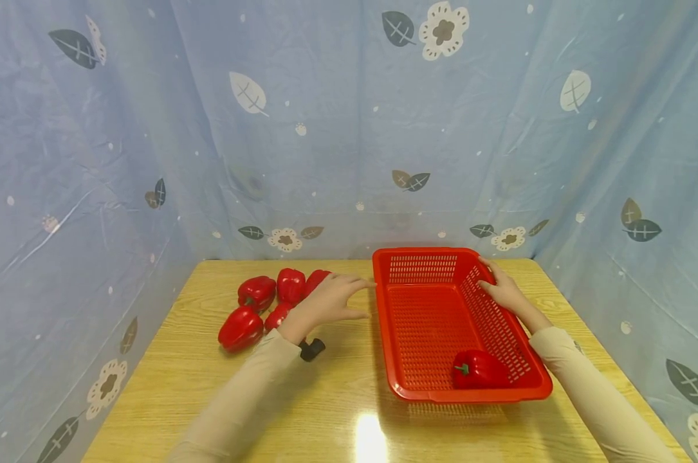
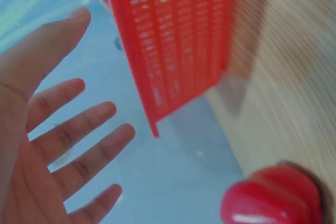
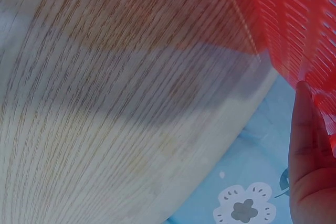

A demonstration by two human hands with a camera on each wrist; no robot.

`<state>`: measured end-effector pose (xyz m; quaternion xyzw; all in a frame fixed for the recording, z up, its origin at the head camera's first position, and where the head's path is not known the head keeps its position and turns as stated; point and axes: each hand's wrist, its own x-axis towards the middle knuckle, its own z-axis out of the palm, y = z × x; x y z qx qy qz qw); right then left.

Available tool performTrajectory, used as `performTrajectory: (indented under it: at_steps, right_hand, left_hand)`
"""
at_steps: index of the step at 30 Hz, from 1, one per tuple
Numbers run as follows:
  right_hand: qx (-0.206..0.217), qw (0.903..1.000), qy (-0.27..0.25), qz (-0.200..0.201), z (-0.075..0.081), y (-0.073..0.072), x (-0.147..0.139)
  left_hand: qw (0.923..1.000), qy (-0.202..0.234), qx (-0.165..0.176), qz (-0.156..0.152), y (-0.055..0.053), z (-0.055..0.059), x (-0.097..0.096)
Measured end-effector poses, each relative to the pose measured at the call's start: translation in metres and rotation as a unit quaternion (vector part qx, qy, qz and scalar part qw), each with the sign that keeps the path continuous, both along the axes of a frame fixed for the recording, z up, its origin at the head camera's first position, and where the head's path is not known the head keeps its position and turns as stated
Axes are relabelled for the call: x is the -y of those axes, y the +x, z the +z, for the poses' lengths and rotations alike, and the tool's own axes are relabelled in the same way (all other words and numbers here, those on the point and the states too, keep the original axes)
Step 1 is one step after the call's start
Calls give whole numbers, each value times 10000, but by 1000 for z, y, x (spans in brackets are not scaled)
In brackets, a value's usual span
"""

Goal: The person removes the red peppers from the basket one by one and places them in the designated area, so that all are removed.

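Note:
A red plastic basket (image 1: 432,321) with slotted walls stands on the table, with one red bell pepper (image 1: 480,370) lying in its near right corner. My right hand (image 1: 505,292) holds the basket's right rim, thumb over the inner side and fingers along the outer wall, as the right wrist view shows at the fingers (image 3: 304,135). Just left of the basket, my left hand (image 1: 331,302) hovers with spread fingers, holding nothing. Behind and left of it lies a group of several red bell peppers (image 1: 241,328), some partly hidden by this hand.
The wooden table (image 1: 169,386) carries everything. A blue curtain (image 1: 325,141) with leaf and flower prints hangs behind the table and along both sides. A black wrist device (image 1: 312,349) shows below the left wrist.

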<state>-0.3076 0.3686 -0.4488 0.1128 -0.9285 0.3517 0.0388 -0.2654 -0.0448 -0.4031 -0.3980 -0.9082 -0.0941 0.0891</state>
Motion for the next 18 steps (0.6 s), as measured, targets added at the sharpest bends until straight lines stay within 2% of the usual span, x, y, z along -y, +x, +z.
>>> performTrajectory:
  at_steps: [10, 18]
  right_hand:
    - [-4, 10000, 0, -39, 0, 1, 0]
    - [-4, 10000, -1, -23, 0, 2, 0]
  left_hand:
    - [9988, -127, 298, -355, 4, 16, -37]
    - [9971, -321, 405, -567, 4, 23, -62]
